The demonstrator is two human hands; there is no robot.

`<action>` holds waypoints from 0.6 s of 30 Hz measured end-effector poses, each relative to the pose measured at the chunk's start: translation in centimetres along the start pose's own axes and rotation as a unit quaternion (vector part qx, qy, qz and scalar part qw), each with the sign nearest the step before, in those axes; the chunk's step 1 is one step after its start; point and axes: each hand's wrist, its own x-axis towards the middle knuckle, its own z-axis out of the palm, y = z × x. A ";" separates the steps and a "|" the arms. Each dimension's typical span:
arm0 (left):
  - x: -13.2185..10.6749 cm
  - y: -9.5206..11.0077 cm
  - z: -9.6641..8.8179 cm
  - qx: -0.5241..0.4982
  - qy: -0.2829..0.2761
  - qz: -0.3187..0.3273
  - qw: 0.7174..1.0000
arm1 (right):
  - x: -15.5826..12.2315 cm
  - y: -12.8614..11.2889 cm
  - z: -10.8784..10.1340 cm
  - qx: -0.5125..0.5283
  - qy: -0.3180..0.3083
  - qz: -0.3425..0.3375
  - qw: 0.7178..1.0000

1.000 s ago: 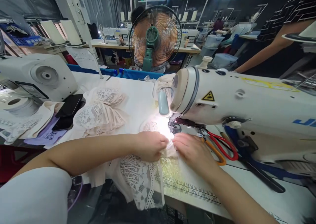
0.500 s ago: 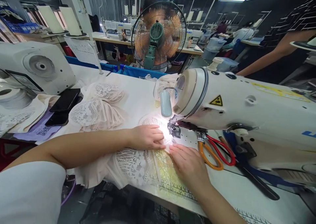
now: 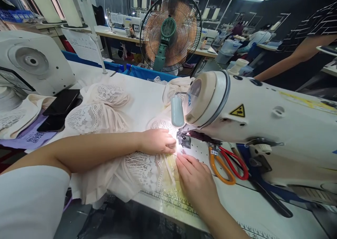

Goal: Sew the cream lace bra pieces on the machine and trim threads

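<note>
A cream lace bra (image 3: 143, 170) lies across the sewing machine's bed, its upper part under the lit needle area. My left hand (image 3: 158, 141) rests on the lace just left of the presser foot (image 3: 181, 136), fingers curled down and pinching the fabric. My right hand (image 3: 196, 177) lies at the fabric's edge nearer me, fingers stretched out and flat, tips close to the left hand's. Its thumb is hidden. The white sewing machine (image 3: 263, 116) stands to the right, with a small grey lamp (image 3: 177, 111) at its head. The needle itself is lost in glare.
Orange-handled scissors (image 3: 222, 167) and a red-handled tool (image 3: 238, 163) lie right of my right hand. More lace bras (image 3: 86, 117) are piled to the left, beside black phones (image 3: 61, 102). A ruler strip (image 3: 181, 207) runs along the front edge. A fan (image 3: 168, 28) stands behind.
My left hand's fingers have curled in more tightly on the lace. My right hand has shifted slightly left. The head view has moved a little, so the surroundings sit differently.
</note>
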 end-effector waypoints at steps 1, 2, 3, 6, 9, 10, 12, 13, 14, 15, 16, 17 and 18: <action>0.0 -0.2 0.1 -0.003 0.013 0.014 1.000 | 0.2 -0.1 -0.1 0.000 -0.007 0.004 1.000; 0.1 -0.3 0.2 -0.004 0.023 0.029 0.999 | 0.4 -0.1 -0.2 -0.001 -0.012 0.009 1.000; 0.1 -0.4 0.2 -0.001 0.028 0.042 0.999 | 0.7 -0.2 -0.2 -0.003 -0.019 0.013 1.000; 0.2 -0.6 0.1 0.010 0.020 0.054 0.998 | 1.3 -0.3 -0.4 -0.007 -0.035 0.022 0.999; 0.2 -0.8 -0.3 0.013 0.000 0.037 0.999 | 1.5 -0.4 -0.3 -0.005 -0.034 0.024 0.999; 0.2 -0.9 -0.4 0.015 -0.010 0.034 0.999 | 1.5 -0.4 -0.3 -0.003 -0.032 0.026 0.999; 0.3 -1.1 -0.6 0.020 -0.022 0.037 0.999 | 1.3 -0.4 -0.2 0.001 -0.031 0.030 0.999; 0.3 -1.2 -0.6 0.023 -0.020 0.042 0.999 | 1.2 -0.3 -0.2 0.002 -0.032 0.031 0.999; 0.3 -1.3 -0.6 0.024 -0.013 0.046 0.999 | 1.1 -0.3 -0.2 0.002 -0.034 0.031 0.999; 0.3 -1.4 -0.5 0.023 -0.005 0.049 0.999 | 1.0 -0.3 -0.3 0.003 -0.035 0.031 0.999; 0.3 -1.5 -0.4 0.019 0.005 0.050 0.999 | 0.9 -0.3 -0.3 0.005 -0.035 0.031 0.999; 0.3 -1.7 -0.3 0.013 0.014 0.051 0.999 | 0.8 -0.3 -0.4 0.010 -0.037 0.031 0.999; 0.3 -1.9 -0.2 0.005 0.023 0.052 0.998 | 0.7 -0.3 -0.5 0.015 -0.038 0.032 0.999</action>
